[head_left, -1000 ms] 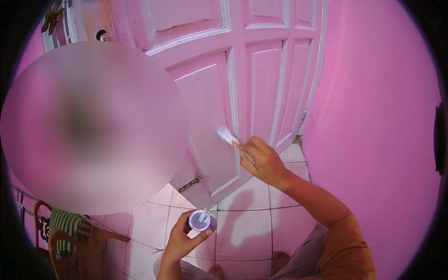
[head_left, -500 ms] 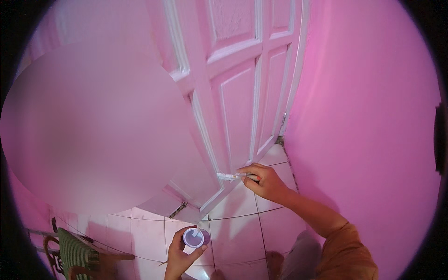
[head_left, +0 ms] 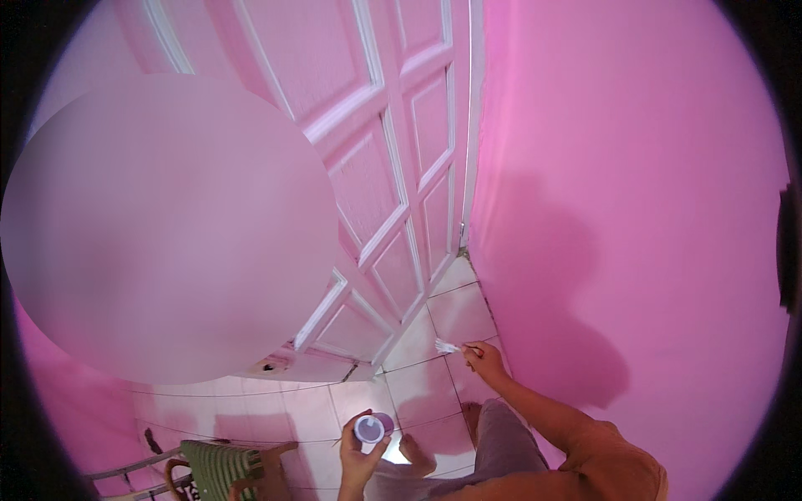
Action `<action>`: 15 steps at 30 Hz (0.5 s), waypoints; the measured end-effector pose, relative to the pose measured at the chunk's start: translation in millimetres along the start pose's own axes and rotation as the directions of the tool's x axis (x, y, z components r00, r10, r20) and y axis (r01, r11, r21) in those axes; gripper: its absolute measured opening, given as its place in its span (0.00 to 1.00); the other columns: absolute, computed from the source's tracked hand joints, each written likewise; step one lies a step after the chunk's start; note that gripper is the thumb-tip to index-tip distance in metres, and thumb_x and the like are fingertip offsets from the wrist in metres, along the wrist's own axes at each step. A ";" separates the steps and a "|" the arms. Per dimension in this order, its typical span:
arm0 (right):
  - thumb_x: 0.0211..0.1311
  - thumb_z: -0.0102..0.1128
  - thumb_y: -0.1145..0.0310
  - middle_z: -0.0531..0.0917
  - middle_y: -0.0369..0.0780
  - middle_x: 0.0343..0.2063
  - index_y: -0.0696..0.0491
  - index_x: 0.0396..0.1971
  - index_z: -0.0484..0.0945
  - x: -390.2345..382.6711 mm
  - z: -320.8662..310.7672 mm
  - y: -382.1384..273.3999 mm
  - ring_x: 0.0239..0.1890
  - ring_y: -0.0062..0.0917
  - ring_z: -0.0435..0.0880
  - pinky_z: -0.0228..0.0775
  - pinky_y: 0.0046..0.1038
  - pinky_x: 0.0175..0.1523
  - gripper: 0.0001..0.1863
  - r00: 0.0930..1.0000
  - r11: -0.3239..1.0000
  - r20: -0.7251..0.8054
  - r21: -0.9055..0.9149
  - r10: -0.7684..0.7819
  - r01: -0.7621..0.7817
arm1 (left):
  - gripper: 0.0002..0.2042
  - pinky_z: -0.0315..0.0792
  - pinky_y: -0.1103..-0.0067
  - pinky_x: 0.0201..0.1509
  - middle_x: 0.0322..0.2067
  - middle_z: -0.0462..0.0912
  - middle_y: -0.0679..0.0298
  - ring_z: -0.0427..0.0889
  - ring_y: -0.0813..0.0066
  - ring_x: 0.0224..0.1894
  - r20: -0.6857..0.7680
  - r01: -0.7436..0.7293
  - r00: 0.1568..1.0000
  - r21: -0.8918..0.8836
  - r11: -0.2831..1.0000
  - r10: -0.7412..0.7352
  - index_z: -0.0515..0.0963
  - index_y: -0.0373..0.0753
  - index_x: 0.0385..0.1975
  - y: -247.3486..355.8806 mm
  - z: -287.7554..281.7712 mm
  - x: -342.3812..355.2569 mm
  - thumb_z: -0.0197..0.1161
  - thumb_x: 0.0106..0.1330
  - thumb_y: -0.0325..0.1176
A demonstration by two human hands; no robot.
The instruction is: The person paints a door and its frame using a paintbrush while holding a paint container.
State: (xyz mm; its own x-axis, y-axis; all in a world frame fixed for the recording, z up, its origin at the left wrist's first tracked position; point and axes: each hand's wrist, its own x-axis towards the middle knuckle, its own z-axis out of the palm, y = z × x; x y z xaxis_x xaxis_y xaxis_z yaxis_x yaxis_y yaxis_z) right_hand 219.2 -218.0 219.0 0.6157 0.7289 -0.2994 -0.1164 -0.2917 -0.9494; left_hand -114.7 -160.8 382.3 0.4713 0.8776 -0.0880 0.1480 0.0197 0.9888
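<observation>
In my left hand (head_left: 359, 455) is a small plastic cup (head_left: 370, 429) with pale paint in it, its rim facing up. My fingers wrap round its side. My right hand (head_left: 485, 361) grips a paintbrush (head_left: 451, 346) by the handle; its splayed bristles are white with paint and point left. The brush is held over the floor tiles, apart from the door. A pink panelled door (head_left: 368, 188) with white-painted moulding stands ahead of me.
A pink wall (head_left: 668, 209) rises on my right, with a shadow on it. White floor tiles (head_left: 418, 376) lie below, my bare feet on them. A chair with a green striped cover (head_left: 219, 469) stands at the lower left. A round blur hides the left side.
My right hand has drawn the brush back from the door's lower moulding, to the right and down. The view has shifted, showing more of the door and my legs. My left hand still holds the cup.
</observation>
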 end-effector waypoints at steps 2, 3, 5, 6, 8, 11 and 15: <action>0.67 0.64 0.65 0.80 0.34 0.24 0.60 0.45 0.82 -18.8 -13.8 -36.6 0.23 0.15 0.78 0.69 0.21 0.26 0.14 0.998 0.996 0.010 0.053 0.066 -0.066 | 0.33 0.68 0.69 0.68 0.60 0.73 0.51 0.74 0.64 0.62 -0.001 0.015 1.000 -0.001 1.000 -0.015 0.64 0.33 0.61 22.8 5.4 -20.6 0.73 0.55 0.18; 0.66 0.64 0.65 0.81 0.35 0.24 0.60 0.44 0.82 -26.8 -19.7 -44.4 0.24 0.16 0.78 0.69 0.21 0.26 0.14 0.990 0.984 -0.007 0.108 0.142 -0.141 | 0.33 0.68 0.68 0.69 0.61 0.72 0.51 0.73 0.64 0.63 0.000 0.019 1.000 -0.001 1.000 -0.019 0.64 0.32 0.60 41.6 10.9 -29.1 0.73 0.56 0.18; 0.66 0.64 0.65 0.81 0.35 0.24 0.60 0.44 0.81 -39.5 -28.5 -58.8 0.24 0.17 0.79 0.70 0.22 0.26 0.14 0.979 0.965 -0.018 0.170 0.205 -0.199 | 0.32 0.68 0.71 0.67 0.59 0.73 0.53 0.75 0.66 0.61 -0.027 0.014 1.000 -0.041 0.999 -0.015 0.65 0.32 0.60 77.0 19.3 -43.2 0.74 0.56 0.21; 0.66 0.64 0.65 0.81 0.35 0.24 0.60 0.43 0.81 -39.2 -32.8 -65.6 0.24 0.18 0.80 0.70 0.22 0.25 0.13 0.980 0.965 -0.051 0.188 0.194 -0.181 | 0.32 0.69 0.70 0.67 0.58 0.73 0.53 0.75 0.66 0.61 -0.044 -0.001 0.999 -0.038 0.999 -0.001 0.65 0.32 0.60 92.9 24.4 -48.5 0.74 0.56 0.21; 0.66 0.64 0.65 0.81 0.36 0.24 0.60 0.41 0.80 -41.2 -40.6 -81.8 0.24 0.19 0.80 0.70 0.23 0.25 0.13 0.984 0.969 -0.074 0.204 0.159 -0.141 | 0.32 0.70 0.71 0.66 0.56 0.75 0.54 0.76 0.66 0.59 -0.068 -0.015 0.998 -0.043 0.999 0.012 0.65 0.32 0.59 113.9 30.9 -61.2 0.75 0.56 0.22; 0.67 0.63 0.64 0.80 0.36 0.23 0.58 0.38 0.79 -46.9 -53.2 -105.8 0.22 0.19 0.79 0.69 0.24 0.23 0.11 0.976 0.973 -0.156 0.195 0.153 -0.121 | 0.32 0.71 0.70 0.64 0.55 0.76 0.55 0.77 0.66 0.58 -0.099 0.025 0.995 -0.040 0.999 -0.029 0.65 0.33 0.60 170.8 44.6 -72.1 0.75 0.58 0.25; 0.68 0.62 0.63 0.79 0.36 0.21 0.57 0.35 0.78 -46.8 -61.3 -134.4 0.18 0.20 0.76 0.67 0.25 0.20 0.11 0.962 0.972 -0.217 0.201 0.167 -0.124 | 0.30 0.72 0.73 0.63 0.53 0.77 0.60 0.77 0.72 0.56 -0.133 -0.058 0.989 0.008 0.998 0.059 0.66 0.35 0.61 183.9 48.1 -88.8 0.72 0.60 0.21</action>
State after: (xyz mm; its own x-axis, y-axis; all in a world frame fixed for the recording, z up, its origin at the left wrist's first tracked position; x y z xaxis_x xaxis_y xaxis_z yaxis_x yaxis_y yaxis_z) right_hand 253.8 -250.8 366.4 0.7420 0.5176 -0.4262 -0.3458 -0.2491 -0.9046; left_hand -87.5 -258.2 566.2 0.3598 0.9329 -0.0130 0.1272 -0.0352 0.9913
